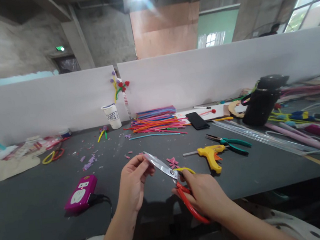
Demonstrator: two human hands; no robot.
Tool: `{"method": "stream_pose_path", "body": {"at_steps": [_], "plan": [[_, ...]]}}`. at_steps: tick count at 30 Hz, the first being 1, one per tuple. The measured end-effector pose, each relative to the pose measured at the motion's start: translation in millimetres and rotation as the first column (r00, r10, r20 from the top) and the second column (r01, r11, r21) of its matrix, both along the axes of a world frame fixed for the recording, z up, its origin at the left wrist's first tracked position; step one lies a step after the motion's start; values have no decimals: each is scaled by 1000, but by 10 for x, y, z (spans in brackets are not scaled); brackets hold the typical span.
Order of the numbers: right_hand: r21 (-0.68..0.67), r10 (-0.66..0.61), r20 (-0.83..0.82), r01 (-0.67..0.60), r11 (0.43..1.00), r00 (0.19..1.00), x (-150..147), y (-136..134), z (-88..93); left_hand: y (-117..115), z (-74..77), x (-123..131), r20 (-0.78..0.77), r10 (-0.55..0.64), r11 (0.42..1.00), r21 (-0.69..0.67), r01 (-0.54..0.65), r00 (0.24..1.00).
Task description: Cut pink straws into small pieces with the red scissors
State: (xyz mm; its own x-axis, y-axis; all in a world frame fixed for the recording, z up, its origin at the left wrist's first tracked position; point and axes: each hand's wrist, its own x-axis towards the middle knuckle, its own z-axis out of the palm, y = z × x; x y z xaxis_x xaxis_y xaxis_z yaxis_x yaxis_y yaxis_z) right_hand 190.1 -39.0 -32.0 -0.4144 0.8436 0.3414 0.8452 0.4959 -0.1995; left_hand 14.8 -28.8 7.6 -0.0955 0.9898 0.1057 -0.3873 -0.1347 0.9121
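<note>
My right hand [204, 194] grips the red and yellow handles of a pair of scissors [166, 170], blades pointing up and left. My left hand [134, 181] is pinched at the blade tips, fingers pressed together on something too small to make out. A small pink cut shape [172, 161] lies on the dark table [36, 201] just behind the blades.
A yellow glue gun [211, 154] and green-handled pliers [229, 142] lie to the right. A magenta power strip [80, 189] sits at the left. Behind are coloured sticks [156, 122], a black phone [196, 120], a paper cup [112, 116], a black jug [261, 100], and scattered scraps [89, 162].
</note>
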Motion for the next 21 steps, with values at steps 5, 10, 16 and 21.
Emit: {"method": "stream_pose_path", "body": {"at_steps": [5, 10, 16, 21], "plan": [[-7, -8, 25, 9, 1000, 1000, 2, -10, 14, 4, 5, -1, 9, -6, 1000, -12, 6, 1000], [-15, -10, 44, 11, 1000, 999, 5, -9, 24, -8, 16, -5, 26, 1, 1000, -19, 0, 1000], [1, -10, 53, 10, 1000, 999, 8, -4, 25, -9, 30, -6, 20, 11, 999, -31, -11, 1000], [11, -8, 77, 7, 1000, 997, 3, -2, 20, -2, 25, -11, 39, 5, 1000, -30, -4, 999]]}}
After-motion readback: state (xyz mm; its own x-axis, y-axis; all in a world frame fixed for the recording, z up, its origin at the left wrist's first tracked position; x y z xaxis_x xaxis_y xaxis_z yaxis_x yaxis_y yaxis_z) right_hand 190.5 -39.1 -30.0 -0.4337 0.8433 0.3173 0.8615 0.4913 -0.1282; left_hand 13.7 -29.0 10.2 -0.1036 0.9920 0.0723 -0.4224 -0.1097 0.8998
